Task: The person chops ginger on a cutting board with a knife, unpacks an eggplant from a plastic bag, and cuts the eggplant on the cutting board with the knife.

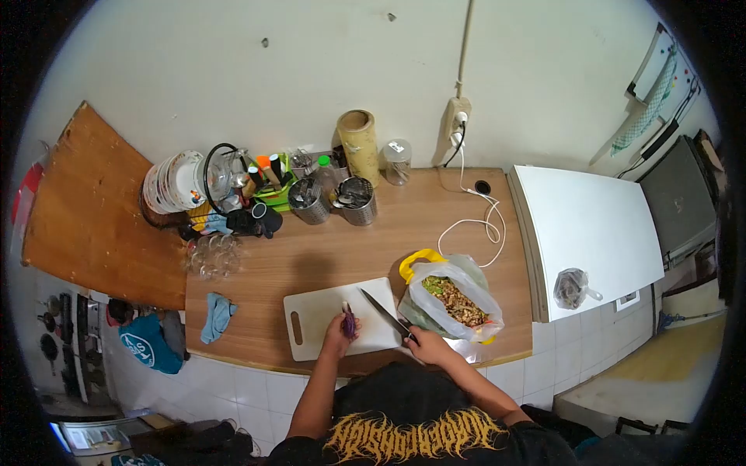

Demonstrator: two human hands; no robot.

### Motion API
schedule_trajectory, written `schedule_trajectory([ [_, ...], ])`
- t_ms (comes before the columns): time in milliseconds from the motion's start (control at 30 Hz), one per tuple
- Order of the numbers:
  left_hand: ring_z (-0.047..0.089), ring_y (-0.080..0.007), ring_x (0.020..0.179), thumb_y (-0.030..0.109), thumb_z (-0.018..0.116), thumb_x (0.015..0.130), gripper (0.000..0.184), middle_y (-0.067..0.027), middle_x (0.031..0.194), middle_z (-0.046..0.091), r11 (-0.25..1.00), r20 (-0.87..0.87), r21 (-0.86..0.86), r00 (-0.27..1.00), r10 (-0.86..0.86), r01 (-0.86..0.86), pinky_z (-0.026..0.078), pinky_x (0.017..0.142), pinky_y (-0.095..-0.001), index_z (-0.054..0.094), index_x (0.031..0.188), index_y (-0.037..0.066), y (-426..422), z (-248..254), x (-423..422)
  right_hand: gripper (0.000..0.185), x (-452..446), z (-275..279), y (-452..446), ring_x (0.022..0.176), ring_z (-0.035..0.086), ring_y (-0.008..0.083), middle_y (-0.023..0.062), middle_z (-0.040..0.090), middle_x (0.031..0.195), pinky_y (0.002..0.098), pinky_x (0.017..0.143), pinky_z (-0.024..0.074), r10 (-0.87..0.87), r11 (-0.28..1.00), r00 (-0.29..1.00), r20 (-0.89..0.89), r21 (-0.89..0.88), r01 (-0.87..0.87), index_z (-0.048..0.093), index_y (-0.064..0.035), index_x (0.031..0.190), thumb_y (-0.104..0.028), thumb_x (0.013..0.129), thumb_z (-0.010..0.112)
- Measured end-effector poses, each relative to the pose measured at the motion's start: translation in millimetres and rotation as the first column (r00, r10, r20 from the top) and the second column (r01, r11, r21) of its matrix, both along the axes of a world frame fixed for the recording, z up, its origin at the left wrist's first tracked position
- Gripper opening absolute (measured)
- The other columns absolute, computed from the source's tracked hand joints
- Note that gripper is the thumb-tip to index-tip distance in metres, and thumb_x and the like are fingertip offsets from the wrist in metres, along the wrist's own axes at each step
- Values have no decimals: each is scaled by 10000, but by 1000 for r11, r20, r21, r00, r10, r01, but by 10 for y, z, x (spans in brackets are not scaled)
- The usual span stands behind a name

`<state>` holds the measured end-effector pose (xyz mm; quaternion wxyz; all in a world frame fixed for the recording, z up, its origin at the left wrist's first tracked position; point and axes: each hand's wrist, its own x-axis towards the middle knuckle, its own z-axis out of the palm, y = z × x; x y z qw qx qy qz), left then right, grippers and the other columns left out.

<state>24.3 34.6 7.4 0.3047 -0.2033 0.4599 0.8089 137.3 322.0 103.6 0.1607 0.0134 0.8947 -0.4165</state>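
My left hand point(339, 335) is closed around a small purple vegetable point(349, 321) with a pale tip, too small in view to name surely. It is over a white cutting board point(373, 293) at the front edge of the wooden table. In my right hand point(423, 344) is the black handle of a kitchen knife point(383, 312). The blade points away and to the left, above the board's right side. Just right of the knife stands an open plastic bag point(483, 292) holding chopped food point(454, 301) in brown, green and red bits.
A blue cloth point(218, 317) and upturned glasses point(214, 256) are on the left. Plates point(175, 182), metal cutlery holders point(309, 202), a yellow cylinder point(358, 147) and a jar point(397, 161) line the back. A white cable point(497, 225) trails behind the bag. A white appliance top point(590, 233) adjoins the table.
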Motion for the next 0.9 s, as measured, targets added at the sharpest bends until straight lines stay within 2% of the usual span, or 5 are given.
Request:
schedule_trajectory([
  [233, 647, -152, 901, 270, 591, 1015, 303, -46, 1053, 680, 989, -109, -96, 986, -125, 115, 495, 717, -295, 584, 1250, 79, -224, 697, -52, 287, -241, 247, -829, 799, 647, 477, 274, 648, 812, 524, 697, 497, -187, 973, 982, -33, -142, 181, 535, -4, 1116, -247, 973, 589],
  [600, 547, -73, 737, 193, 619, 993, 265, -32, 958, 658, 961, -338, 64, 912, -233, 269, 388, 570, -218, 628, 1187, 12, -608, 1355, -186, 207, -517, 1023, -1663, 532, 564, 112, 54, 574, 643, 311, 494, 438, -440, 856, 883, -162, -372, 358, 534, -32, 1043, -235, 1032, 574],
  [733, 533, -56, 703, 184, 647, 975, 238, -8, 889, 641, 952, -381, 35, 885, -269, 304, 384, 565, -202, 651, 1147, 19, -720, 1400, -235, 202, -504, 1179, -1778, 523, 569, 126, 60, 574, 619, 318, 490, 442, -451, 840, 879, -157, -408, 358, 523, -34, 1036, -231, 1033, 572],
  [800, 533, -53, 698, 187, 665, 963, 236, 0, 876, 637, 956, -377, 19, 888, -264, 292, 395, 575, -201, 659, 1135, 25, -747, 1425, -241, 211, -494, 1315, -1794, 635, 651, 330, 213, 638, 743, 403, 593, 483, -429, 857, 903, -40, -335, 392, 556, -32, 1130, -216, 1027, 561],
  [900, 537, -51, 698, 191, 698, 940, 242, 10, 863, 635, 963, -396, -27, 882, -257, 269, 416, 597, -203, 672, 1123, 35, -784, 1469, -261, 210, -479, 1334, -1815, 628, 655, 344, 215, 631, 725, 407, 581, 477, -409, 867, 911, -51, -334, 371, 549, -30, 1117, -220, 1028, 564],
])
